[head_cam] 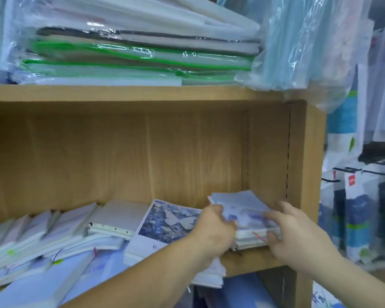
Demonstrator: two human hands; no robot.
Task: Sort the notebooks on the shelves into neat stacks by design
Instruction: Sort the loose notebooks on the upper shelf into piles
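A small stack of pale blue-and-white notebooks (242,205) lies at the right end of the wooden shelf (253,261). My left hand (213,232) grips the stack's left side and my right hand (291,236) grips its right front corner, thumb on top. Just left of it lies a notebook with a white butterfly on a blue cover (165,221). Further left, many white and pale notebooks (53,236) lie fanned and slumped in a loose pile. The picture is blurred by motion.
The shelf above carries plastic-wrapped green, black and white folders (131,52). The shelf's right side wall (298,174) stands close to the held stack. Hanging packaged goods (356,207) fill the rack to the right. Blue items sit below the shelf.
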